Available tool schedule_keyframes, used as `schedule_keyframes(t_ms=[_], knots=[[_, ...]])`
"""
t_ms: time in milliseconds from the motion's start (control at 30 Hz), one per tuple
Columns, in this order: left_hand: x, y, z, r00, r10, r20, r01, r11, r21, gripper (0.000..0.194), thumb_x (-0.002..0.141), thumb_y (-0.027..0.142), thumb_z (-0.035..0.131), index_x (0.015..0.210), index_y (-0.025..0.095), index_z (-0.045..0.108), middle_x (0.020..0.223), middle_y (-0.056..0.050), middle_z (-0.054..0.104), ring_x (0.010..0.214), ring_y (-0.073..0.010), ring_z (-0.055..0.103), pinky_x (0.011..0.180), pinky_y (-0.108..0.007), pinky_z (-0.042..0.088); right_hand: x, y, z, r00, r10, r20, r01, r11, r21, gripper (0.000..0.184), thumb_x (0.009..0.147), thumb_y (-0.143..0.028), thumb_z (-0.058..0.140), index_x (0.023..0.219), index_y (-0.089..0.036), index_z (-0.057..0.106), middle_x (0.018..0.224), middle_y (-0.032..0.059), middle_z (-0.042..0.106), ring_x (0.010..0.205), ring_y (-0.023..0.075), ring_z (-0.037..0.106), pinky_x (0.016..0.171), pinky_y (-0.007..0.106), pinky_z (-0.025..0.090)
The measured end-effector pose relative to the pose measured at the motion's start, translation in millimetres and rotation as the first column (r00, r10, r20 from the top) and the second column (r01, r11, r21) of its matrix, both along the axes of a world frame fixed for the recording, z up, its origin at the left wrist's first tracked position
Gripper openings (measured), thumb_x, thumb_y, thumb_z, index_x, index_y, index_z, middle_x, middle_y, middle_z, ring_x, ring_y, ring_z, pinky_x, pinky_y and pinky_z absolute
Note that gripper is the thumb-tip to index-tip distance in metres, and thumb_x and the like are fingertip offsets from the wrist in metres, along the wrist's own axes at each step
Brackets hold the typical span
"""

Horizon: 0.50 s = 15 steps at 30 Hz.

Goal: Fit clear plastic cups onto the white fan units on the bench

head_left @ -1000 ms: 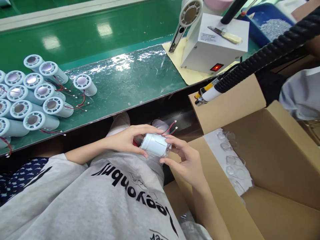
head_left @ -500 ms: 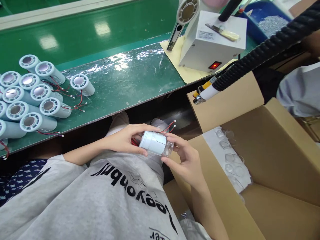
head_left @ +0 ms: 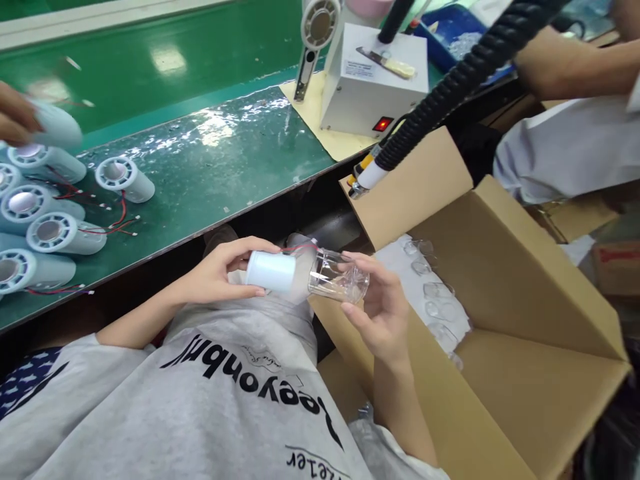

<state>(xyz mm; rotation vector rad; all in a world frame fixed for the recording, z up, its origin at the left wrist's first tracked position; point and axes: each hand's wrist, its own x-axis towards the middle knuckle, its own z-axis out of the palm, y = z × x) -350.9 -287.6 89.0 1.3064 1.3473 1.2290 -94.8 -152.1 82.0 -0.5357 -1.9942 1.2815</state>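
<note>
Above my lap, my left hand (head_left: 225, 270) grips a pale blue cylindrical housing (head_left: 271, 271), thumb and fingers around its left end. Thin red wires (head_left: 300, 247) run from it toward the right. My right hand (head_left: 377, 300) holds a clear plastic cup (head_left: 336, 275) by its closed end, its open side facing the housing. A gap separates the two parts. More blue housings with wire leads, such as a lone one (head_left: 125, 180), rest on the green bench (head_left: 210, 167) at left.
A co-worker's hand (head_left: 17, 117) holds a blue housing at far left. A white machine (head_left: 375, 87) with a lit red switch stands on the bench. A black corrugated hose (head_left: 450, 87) hangs over an open cardboard box (head_left: 540, 287) holding clear cups. Another person's arm (head_left: 580, 67) is at upper right.
The blue housing and the clear cup, nested together before, are now apart, housing to the left and cup to the right. A co-worker's hand has come in at left and lifted a housing.
</note>
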Motion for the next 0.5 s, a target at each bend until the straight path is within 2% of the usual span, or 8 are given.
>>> schedule_keyframes(t_ms=[133, 333, 500], knots=[[-10.1, -5.4, -7.7, 1.0, -0.005, 0.007, 0.005, 1.0, -0.015, 0.05, 0.075, 0.027, 0.086, 0.122, 0.022, 0.068, 0.121, -0.01, 0.072, 0.103, -0.0206, 0.07, 0.087, -0.027, 0.058, 7.9, 1.7, 4.5, 0.994, -0.105, -0.017, 0.105, 0.994, 0.01, 0.04, 0.092, -0.044, 0.066, 0.13, -0.034, 0.057, 0.129, 0.0086, 0.065, 0.111, 0.0277, 0.068, 0.093, 0.047, 0.062], [-7.4, -4.2, -13.4, 0.999, -0.013, 0.041, 0.016, 0.998, -0.064, 0.05, 0.076, 0.03, 0.085, 0.12, 0.02, 0.066, 0.122, -0.011, 0.071, 0.107, -0.0223, 0.07, 0.089, -0.029, 0.057, 14.7, -1.1, 7.8, 0.996, -0.067, -0.054, 0.067, 0.998, -0.008, 0.043, 0.092, -0.038, 0.067, 0.134, -0.037, 0.058, 0.13, 0.0064, 0.065, 0.107, 0.0257, 0.069, 0.09, 0.045, 0.062], [-2.8, 0.4, -15.7, 0.995, -0.016, 0.102, 0.026, 0.994, -0.103, 0.05, 0.075, 0.034, 0.086, 0.119, 0.02, 0.067, 0.121, -0.011, 0.071, 0.104, -0.023, 0.07, 0.086, -0.03, 0.057, 15.3, -3.6, 7.5, 0.992, -0.091, -0.086, 0.096, 0.994, 0.053, 0.047, 0.088, -0.034, 0.072, 0.134, -0.035, 0.059, 0.13, 0.0058, 0.066, 0.111, 0.026, 0.068, 0.091, 0.045, 0.061]])
